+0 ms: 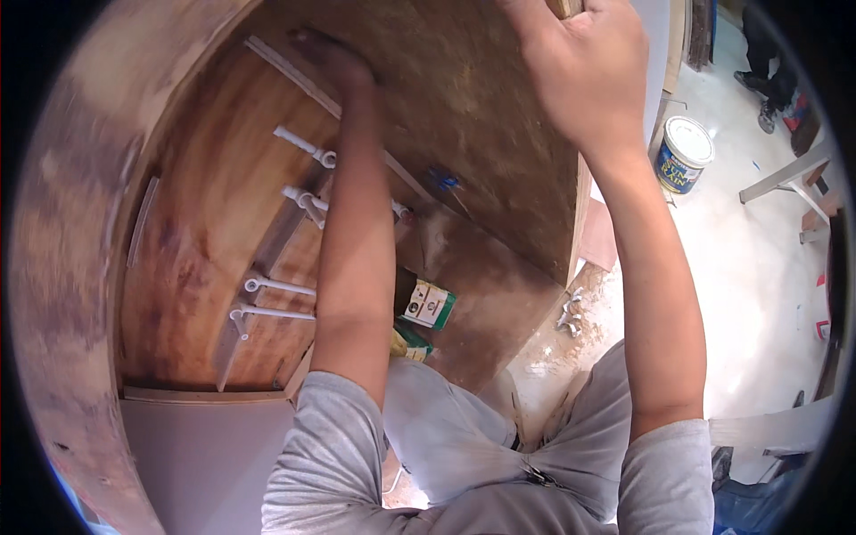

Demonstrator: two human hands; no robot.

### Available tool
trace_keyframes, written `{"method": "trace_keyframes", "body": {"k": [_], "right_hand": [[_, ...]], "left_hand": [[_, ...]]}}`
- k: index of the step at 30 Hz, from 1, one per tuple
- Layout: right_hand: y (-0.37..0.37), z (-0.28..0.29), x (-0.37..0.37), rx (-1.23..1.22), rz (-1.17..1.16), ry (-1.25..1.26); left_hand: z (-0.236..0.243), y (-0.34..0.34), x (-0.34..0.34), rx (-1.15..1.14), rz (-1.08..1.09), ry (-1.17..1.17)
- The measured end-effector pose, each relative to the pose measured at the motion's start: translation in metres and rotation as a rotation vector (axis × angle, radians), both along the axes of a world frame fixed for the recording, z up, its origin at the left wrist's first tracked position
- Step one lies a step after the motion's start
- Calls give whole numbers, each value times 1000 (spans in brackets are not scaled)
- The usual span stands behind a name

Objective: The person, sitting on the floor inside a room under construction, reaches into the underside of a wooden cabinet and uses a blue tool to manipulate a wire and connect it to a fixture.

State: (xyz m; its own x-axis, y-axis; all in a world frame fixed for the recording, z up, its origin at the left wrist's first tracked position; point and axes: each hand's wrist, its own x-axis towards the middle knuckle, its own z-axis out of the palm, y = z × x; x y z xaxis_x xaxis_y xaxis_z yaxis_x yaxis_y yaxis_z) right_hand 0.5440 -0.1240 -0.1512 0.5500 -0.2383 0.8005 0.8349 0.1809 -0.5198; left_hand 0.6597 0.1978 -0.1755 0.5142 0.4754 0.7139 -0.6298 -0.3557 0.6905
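Note:
My left arm reaches deep into a wooden cabinet. My left hand (334,62) is in shadow beside the brown inner panel (464,98) and a pale strip (290,71); its fingers are too dark to make out. At the top, my right hand (593,76) is closed round the edge of the wood (566,8) on the cabinet's right side. Below my left hand, several white plastic rods with ringed ends (308,147) are on the stained wooden panel (196,250), partly hidden by my left forearm.
Green-and-white boxes (428,305) lie on the cabinet's lower board (486,285), near a small blue item (443,178). Shiny metal pieces (571,312) lie in sawdust on the floor. A paint can (685,156), a ladder-like frame (789,178) and another person's legs (765,67) are at right.

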Motion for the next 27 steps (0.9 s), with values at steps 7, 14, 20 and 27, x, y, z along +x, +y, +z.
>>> {"method": "trace_keyframes", "body": {"k": [7, 14, 20, 27], "right_hand": [[-14, -8, 3, -69, -45, 50], [-6, 9, -11, -150, -158, 114], [-3, -8, 9, -182, -208, -6], [0, -1, 2, -202, -183, 54]], "left_hand": [[-90, -113, -44, -105, 238, 163], [-136, -108, -50, 19, 446, 77], [-169, -156, -80, -307, 260, 211], [-184, -201, -93, -171, 432, 304]]}}
